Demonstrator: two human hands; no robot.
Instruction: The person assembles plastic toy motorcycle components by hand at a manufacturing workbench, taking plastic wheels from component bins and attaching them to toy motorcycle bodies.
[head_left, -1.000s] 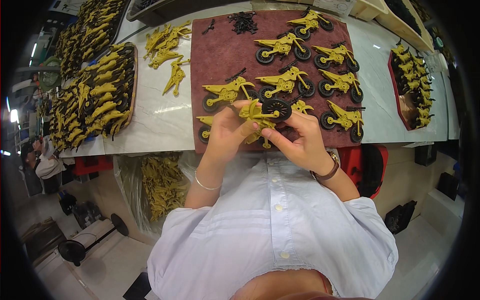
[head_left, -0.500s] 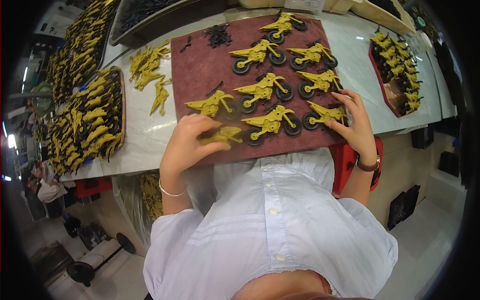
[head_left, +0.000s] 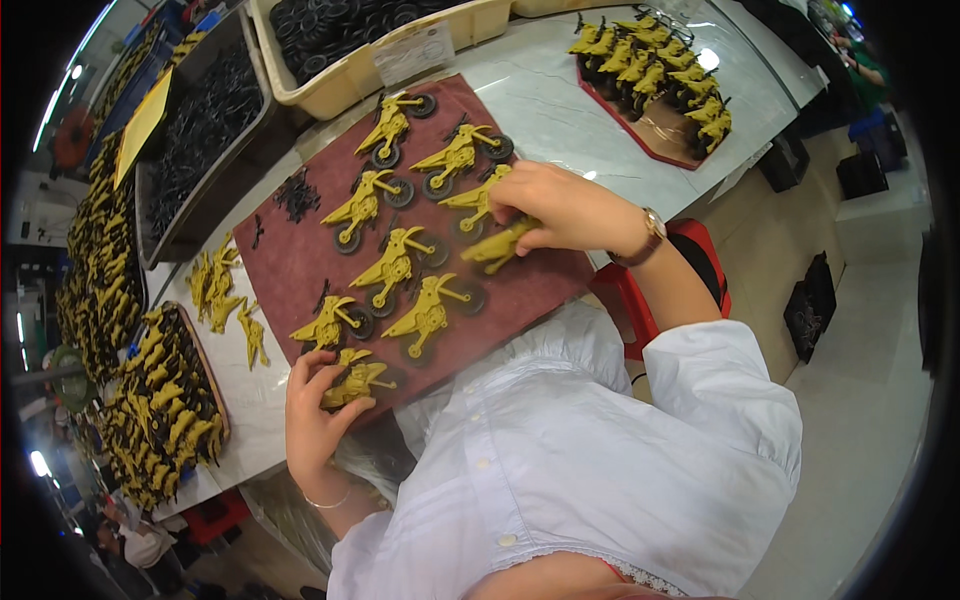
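Observation:
My left hand [head_left: 312, 405] curves its thumb and fingers around a yellow toy motorcycle [head_left: 356, 378] at the near left corner of a maroon cloth [head_left: 520, 305]. At the cloth's right side, my right hand [head_left: 565, 208] grips another yellow toy motorcycle [head_left: 494, 250] from above, its fingers hiding the front end. Between the hands lie several more in rows, among them one toy motorcycle [head_left: 425, 312] with black wheels. Small black parts [head_left: 297, 195] form a pile at the cloth's far left.
Loose yellow bodies [head_left: 212, 285] lie left of the cloth, near a crowded tray of toy motorcycles [head_left: 165, 410]. A grey bin [head_left: 255, 75] of black parts and a cream bin [head_left: 490, 22] of black wheels stand behind. Another tray [head_left: 640, 125] sits far right, a red stool [head_left: 620, 305] below.
The view has turned, so the cloth looks tilted. My right hand has closed over the toy motorcycle at the near right, which is now tilted. My left hand stays at the near left one.

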